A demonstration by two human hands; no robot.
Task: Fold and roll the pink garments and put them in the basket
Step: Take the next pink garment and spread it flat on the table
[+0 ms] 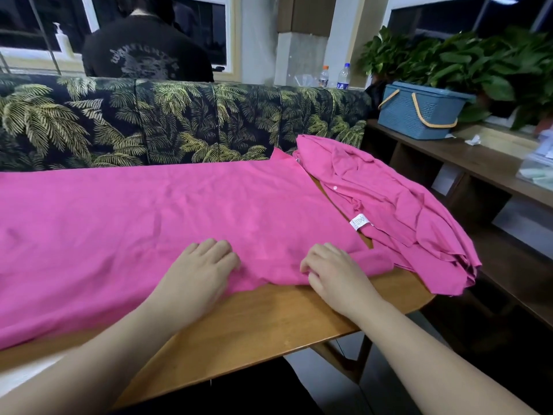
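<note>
Pink garment (155, 217) spread flat, long axis left-right, both hands (200, 271) on near edge
</note>
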